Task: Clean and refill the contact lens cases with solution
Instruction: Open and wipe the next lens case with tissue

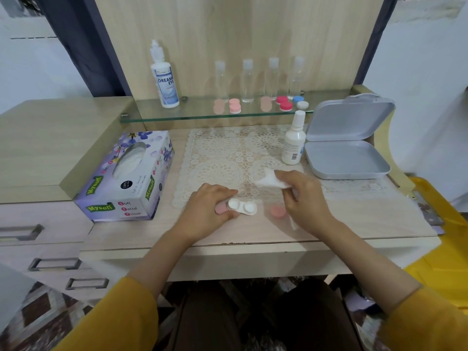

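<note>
Steadying the white lens case (pixel 243 207) by its left end, the left hand (pixel 210 203) sits low over the desk (pixel 354 219), fingers curled round the case's left well. Both wells are uncapped and face up. The case lies just in front of the lace mat (pixel 228 153), between the two hands.

Head view, front to back:
- Right hand (pixel 301 196) is raised a little, thumb and fingers pinching a folded white tissue piece (pixel 272 182) that sticks out to the left above the mat
- One pink cap (pixel 220 208) is partly under the left fingers, touching the case; a second pink cap (pixel 278 211) lies on the desk just beside the right hand
- Tissue box (pixel 126 178) at left, lying at an angle
- Small white bottle (pixel 293 143) stands upright just beside an open grey box (pixel 347 148) at right, whose lid is tipped back
- Glass shelf (pixel 177 115) behind — a large solution bottle (pixel 166 82) on its left, four clear bottles (pixel 247 81) in a row, and pink, red and blue-and-white lens cases (pixel 235 105) in front of them
</note>
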Demonstrator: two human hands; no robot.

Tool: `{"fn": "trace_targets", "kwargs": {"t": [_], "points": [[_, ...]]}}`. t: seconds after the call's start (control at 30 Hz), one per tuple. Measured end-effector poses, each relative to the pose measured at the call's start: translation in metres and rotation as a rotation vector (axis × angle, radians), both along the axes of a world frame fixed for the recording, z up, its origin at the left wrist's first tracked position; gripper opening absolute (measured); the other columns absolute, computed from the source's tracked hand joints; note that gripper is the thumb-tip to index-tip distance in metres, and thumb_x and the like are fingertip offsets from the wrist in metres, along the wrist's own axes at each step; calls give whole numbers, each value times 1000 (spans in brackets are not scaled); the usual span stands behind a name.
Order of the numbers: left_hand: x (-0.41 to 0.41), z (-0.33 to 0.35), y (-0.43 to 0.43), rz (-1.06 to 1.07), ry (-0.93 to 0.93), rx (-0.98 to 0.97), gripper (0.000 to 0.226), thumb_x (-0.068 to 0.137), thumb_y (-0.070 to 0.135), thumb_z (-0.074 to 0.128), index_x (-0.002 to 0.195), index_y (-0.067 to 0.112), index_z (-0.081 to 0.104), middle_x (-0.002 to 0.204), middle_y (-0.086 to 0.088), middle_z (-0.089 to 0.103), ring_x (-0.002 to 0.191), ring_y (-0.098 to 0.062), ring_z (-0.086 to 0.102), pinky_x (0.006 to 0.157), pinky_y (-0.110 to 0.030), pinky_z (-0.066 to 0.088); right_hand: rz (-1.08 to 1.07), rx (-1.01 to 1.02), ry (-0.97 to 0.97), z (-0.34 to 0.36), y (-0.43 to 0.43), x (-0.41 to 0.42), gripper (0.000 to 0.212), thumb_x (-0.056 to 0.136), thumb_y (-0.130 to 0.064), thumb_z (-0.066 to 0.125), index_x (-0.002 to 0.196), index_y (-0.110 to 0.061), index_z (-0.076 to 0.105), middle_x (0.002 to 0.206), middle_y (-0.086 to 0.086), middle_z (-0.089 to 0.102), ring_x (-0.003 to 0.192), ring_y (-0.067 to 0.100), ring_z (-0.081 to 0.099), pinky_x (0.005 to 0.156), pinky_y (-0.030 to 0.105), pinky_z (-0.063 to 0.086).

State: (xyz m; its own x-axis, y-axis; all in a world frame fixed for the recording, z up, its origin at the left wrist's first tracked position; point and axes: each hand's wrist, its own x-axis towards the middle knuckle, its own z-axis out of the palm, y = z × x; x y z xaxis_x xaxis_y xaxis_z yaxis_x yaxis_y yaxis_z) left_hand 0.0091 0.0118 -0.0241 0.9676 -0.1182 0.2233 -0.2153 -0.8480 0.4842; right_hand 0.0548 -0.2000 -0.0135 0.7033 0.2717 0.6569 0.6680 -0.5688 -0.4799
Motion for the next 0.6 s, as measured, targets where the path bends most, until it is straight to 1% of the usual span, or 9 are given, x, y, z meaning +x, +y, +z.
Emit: {"fn": "trace_targets", "kwargs": {"t": [0.07,0.1,0.13,0.2,0.27,0.33,0.47,0.53,0.6], "points": [[1,-2,0,3,-5,-1,45,79,42,68,121,27,60,108,8,55,101,-10,41,95,-35,36,35,-35,39,-2,2,-3,41,73,13,49,111,1,60,94,19,66,81,33,63,67,30,45],[2,-3,-1,4,-7,-16,41,79,38,68,118,27,62,104,9,53,98,-9,40,93,-33,36,55,-49,50,-3,3,-5,41,75,14,49,112,-1,58,96,18,64,83,33,62,67,32,44],[2,-3,-1,1,-10,-34,37,79,35,69,114,27,64,100,10,51,97,-9,41,92,-31,35,71,-56,41,-3,4,-6,39,76,13,49,110,-2,58,96,16,62,82,32,61,65,34,46],[2,-4,-2,-4,-25,-69,33,78,31,71,110,25,67,96,11,51,95,-10,43,89,-29,35,87,-55,-4,-6,6,-5,30,77,5,43,99,-5,61,91,13,59,72,30,58,59,35,47],[2,-5,-2,-14,-47,-89,40,77,36,70,115,26,64,97,13,52,94,-8,44,90,-29,36,116,-31,-8,-8,8,-3,29,75,-5,38,87,-5,65,84,11,59,67,26,57,58,32,43],[1,-5,-2,-37,-55,-92,47,75,40,65,120,27,60,99,16,52,94,-9,45,89,-29,36,141,-7,9,-11,10,-3,29,74,-8,40,80,-4,67,80,10,62,67,23,60,61,28,44],[3,-5,-4,-45,-53,-82,33,78,27,71,110,24,67,100,9,58,94,-16,46,85,-25,34,170,32,43,-14,15,-3,29,73,-12,45,80,-4,73,79,10,66,72,12,58,65,21,47],[5,-5,-5,-43,-51,-85,29,77,24,72,106,20,69,100,5,59,95,-15,46,82,-18,31,186,29,57,-14,16,-4,28,73,-17,50,81,-5,73,79,9,66,75,11,57,68,14,45],[5,-8,-5,-30,-82,-89,27,77,23,72,103,17,69,100,1,60,94,-13,47,80,-9,29,207,21,58,-15,16,-6,28,72,-24,55,83,-6,73,80,8,66,74,10,57,67,13,45]]}}
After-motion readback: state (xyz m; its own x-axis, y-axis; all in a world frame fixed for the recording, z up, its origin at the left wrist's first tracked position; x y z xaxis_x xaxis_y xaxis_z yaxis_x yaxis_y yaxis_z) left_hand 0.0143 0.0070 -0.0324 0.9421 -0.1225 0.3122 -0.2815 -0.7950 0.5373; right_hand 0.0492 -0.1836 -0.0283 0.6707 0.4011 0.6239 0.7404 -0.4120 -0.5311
